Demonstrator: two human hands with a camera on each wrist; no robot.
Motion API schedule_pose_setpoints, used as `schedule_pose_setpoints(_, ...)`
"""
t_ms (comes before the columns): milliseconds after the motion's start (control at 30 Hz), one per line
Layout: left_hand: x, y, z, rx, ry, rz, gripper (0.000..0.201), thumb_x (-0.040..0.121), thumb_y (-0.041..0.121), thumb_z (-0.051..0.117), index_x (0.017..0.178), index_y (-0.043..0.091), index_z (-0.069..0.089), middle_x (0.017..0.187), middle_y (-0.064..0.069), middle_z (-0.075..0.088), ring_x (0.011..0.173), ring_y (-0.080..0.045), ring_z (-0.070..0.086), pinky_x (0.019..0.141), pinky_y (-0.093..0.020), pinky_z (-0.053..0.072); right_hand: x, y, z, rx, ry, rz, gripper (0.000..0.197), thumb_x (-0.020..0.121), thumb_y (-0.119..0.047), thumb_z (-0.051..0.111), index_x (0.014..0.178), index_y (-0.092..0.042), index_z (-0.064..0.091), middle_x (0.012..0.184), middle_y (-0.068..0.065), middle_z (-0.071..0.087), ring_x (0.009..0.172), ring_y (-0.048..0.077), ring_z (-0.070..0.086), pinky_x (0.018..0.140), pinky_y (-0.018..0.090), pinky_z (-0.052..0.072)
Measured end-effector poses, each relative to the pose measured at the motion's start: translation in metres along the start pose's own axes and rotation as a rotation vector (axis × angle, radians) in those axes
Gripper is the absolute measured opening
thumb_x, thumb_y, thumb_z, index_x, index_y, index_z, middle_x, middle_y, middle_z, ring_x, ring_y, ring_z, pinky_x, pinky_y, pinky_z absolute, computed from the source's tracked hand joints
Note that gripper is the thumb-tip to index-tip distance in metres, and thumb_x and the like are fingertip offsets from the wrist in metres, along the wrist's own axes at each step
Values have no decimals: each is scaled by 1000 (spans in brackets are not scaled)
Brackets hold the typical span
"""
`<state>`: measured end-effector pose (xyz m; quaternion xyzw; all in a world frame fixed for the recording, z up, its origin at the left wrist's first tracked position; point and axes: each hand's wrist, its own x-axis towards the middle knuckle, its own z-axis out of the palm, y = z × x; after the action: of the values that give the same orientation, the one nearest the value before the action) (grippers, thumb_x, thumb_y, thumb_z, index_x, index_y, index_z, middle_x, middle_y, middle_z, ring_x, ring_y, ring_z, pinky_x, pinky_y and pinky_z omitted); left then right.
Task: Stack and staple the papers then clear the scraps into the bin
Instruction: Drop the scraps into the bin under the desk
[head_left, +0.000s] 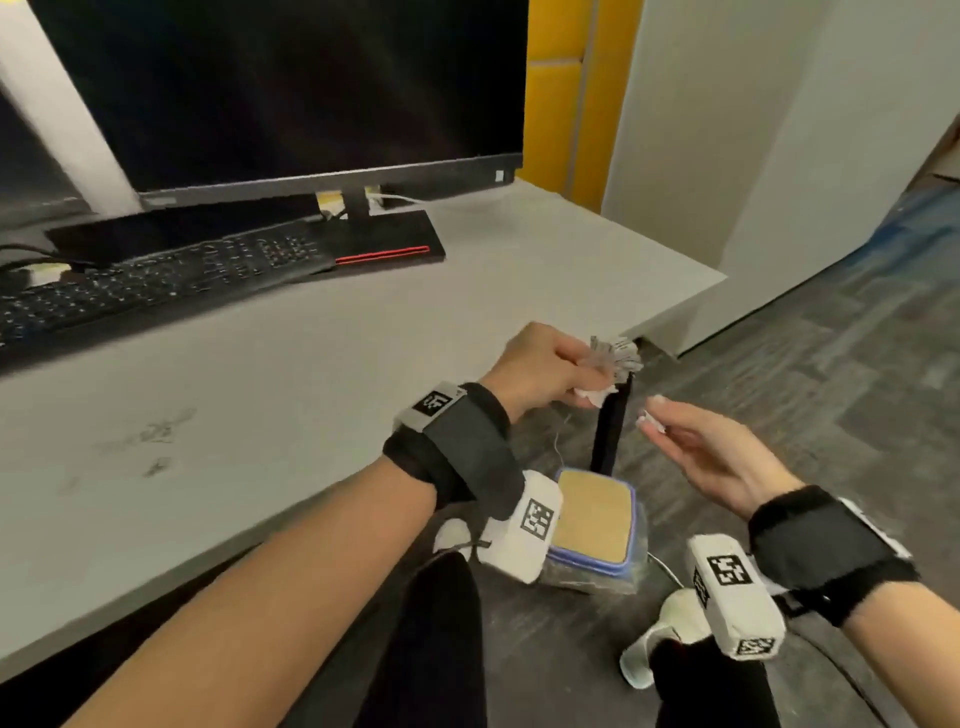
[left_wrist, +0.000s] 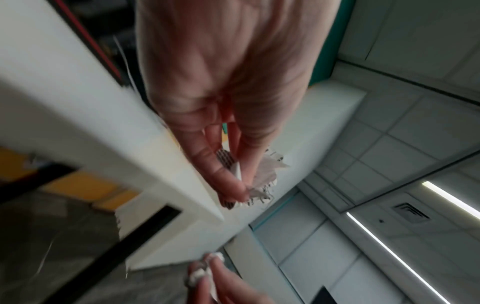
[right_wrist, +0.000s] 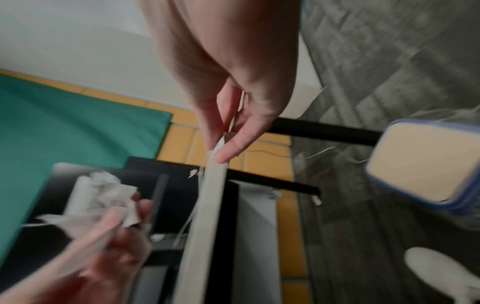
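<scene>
My left hand (head_left: 545, 371) grips a crumpled bunch of paper scraps (head_left: 613, 358) just past the desk's front right corner; the bunch of scraps (left_wrist: 262, 181) shows between its fingers in the left wrist view. My right hand (head_left: 691, 441) is to the right, a little lower, and pinches a small white scrap (head_left: 652, 420) between thumb and fingertips; that small scrap (right_wrist: 219, 147) also shows in the right wrist view. Below both hands the bin (head_left: 597, 525) stands on the floor, blue-rimmed with a tan inside. No stacked papers or stapler are in view.
A grey desk (head_left: 311, 374) carries a black monitor (head_left: 291, 93) and a keyboard (head_left: 156, 280). A black desk leg (head_left: 613, 426) stands right behind the bin. Grey carpet (head_left: 805, 364) spreads to the right, with a few scraps on it. My white shoes (head_left: 665, 634) are near the bin.
</scene>
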<state>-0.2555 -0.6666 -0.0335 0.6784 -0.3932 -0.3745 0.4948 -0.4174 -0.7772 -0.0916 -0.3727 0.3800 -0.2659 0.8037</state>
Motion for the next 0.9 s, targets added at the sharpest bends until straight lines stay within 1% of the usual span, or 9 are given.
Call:
schedule_pose_setpoints(67, 15, -30, 38, 44, -78, -38, 5, 79, -3, 71, 82, -5, 68, 62, -7, 53, 50, 3, 58, 48, -9, 51, 20, 18, -31, -12, 75, 51, 39, 87, 5, 54, 56, -4, 75, 64, 3, 75, 62, 10, 72, 55, 17, 58)
schedule_pose_setpoints(167, 41, -89, 83, 63, -139, -165, 10, 78, 1, 74, 75, -2, 65, 69, -11, 49, 38, 5, 54, 48, -12, 55, 64, 52, -69, -37, 177, 131, 49, 89, 8, 45, 51, -4, 73, 56, 2, 73, 53, 7, 69, 48, 15, 55)
schedule_pose_setpoints(300, 84, -162, 109, 15, -66, -389, 30, 78, -2, 73, 107, -9, 68, 106, -20, 66, 52, 1, 54, 42, -11, 53, 137, 101, -104, -71, 285, 268, 10, 88, 4, 54, 89, 4, 64, 72, 10, 70, 73, 15, 63, 51, 16, 57)
schedule_pose_setpoints(433, 134, -232, 121, 135, 3, -524, 39, 79, 4, 74, 115, -7, 65, 99, -3, 61, 66, -15, 68, 57, -21, 57, 205, 151, -132, -24, 308, 342, 6, 85, 10, 56, 84, 6, 60, 87, 14, 62, 80, 19, 60, 55, 20, 59)
schedule_pose_setpoints(533, 169, -283, 130, 274, 18, -589, 30, 79, 11, 75, 106, -2, 72, 103, -9, 72, 84, -27, 74, 72, -37, 62, 242, 188, -150, -91, 315, 405, 9, 84, 12, 56, 82, 4, 59, 87, 14, 60, 78, 20, 59, 55, 19, 58)
schedule_pose_setpoints(600, 187, -310, 141, 386, -15, -611, 9, 80, 12, 73, 77, 4, 74, 82, -14, 71, 75, -28, 71, 75, -41, 61, 263, 212, -166, -153, 335, 432, 11, 83, 13, 57, 77, 3, 58, 81, 13, 58, 73, 20, 57, 51, 18, 57)
schedule_pose_setpoints(667, 202, -339, 153, 516, -52, -620, 27, 83, 14, 67, 58, 3, 64, 67, -18, 63, 74, -33, 64, 80, -41, 57, 280, 234, -182, -240, 351, 456, 15, 82, 12, 59, 73, 1, 57, 76, 13, 58, 68, 21, 57, 50, 20, 57)
schedule_pose_setpoints(767, 217, -371, 170, 636, -97, -638, 18, 85, 13, 61, 91, 0, 73, 102, -21, 70, 101, -36, 65, 83, -36, 53, 297, 266, -199, -384, 357, 492, 17, 77, 7, 68, 65, -4, 61, 81, 18, 63, 68, 24, 60, 59, 30, 59)
schedule_pose_setpoints(900, 230, -401, 182, 716, -121, -652, 21, 84, 7, 58, 98, 1, 73, 108, -20, 70, 104, -35, 65, 86, -39, 53, 311, 296, -215, -620, 336, 457, 18, 69, -5, 74, 58, -19, 70, 68, 0, 68, 79, 20, 60, 80, 41, 54)
